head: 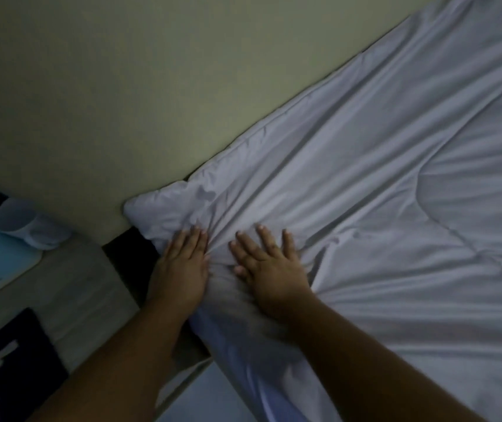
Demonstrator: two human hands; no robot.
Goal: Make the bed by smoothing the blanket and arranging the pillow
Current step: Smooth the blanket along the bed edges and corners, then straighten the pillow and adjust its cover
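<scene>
Dim room, pale wall (97, 95) upper left. White blanket (380, 193) fills the right of the frame, creased toward its corner at centre. Left hand (181, 269) and right hand (269, 272) lie flat, fingers spread, pressing the blanket beside that corner, gripping nothing.

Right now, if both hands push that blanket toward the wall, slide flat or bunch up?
Likely bunches: the blanket already creases around the left hand and right hand. Probably floppy, since its edge droops over the bedside. Looks light and padded.
</scene>
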